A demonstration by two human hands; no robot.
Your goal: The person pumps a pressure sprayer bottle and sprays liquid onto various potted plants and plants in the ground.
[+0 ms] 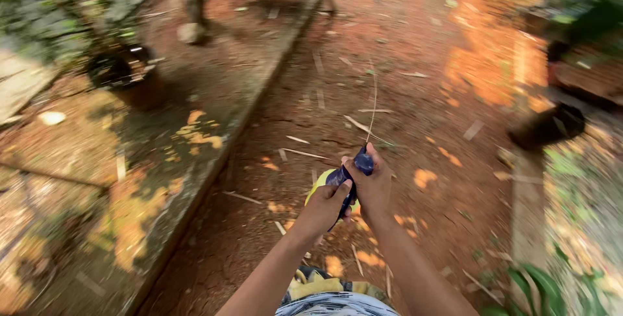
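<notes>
Both my hands meet in front of me over red dirt ground. My left hand and my right hand are closed together around a dark blue handle. From its top a thin pale strip or blade rises away from me; blur keeps me from telling what it is. A yellow object shows just behind my left hand. My forearms reach up from the bottom edge of the view.
Pale thin slivers lie scattered on the dirt. A concrete curb runs diagonally at left. A dark pot stands upper left, another dark pot at right. Furniture legs stand at the top. Green leaves fill the lower right.
</notes>
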